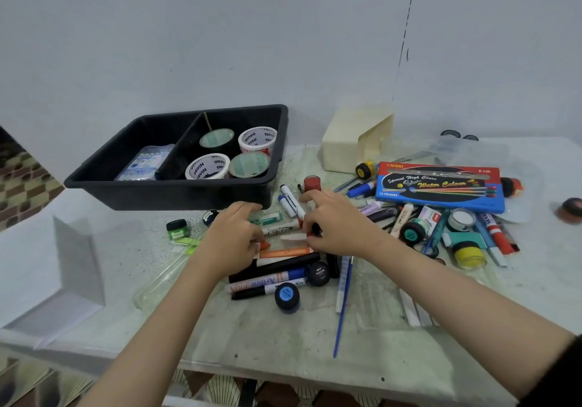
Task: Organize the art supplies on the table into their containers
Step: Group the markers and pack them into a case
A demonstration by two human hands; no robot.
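- Black tray [173, 197], upper left: four tape rolls [208, 167], two reading "Ninso".
- Blue box [441, 200], right: "NIKKI", "12 COLOURS".
- Left grip [231, 239]: cannot tell; right grip [333, 220] pinches black item [316, 228].

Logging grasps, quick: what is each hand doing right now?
Left hand: pinches the orange marker.
Right hand: curled beside the white marker; grip cannot be told.

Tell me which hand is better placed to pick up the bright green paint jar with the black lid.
Probably the left hand. The green paint jar stands just left of it. The right hand is farther right among the markers and would have to cross over the left hand.
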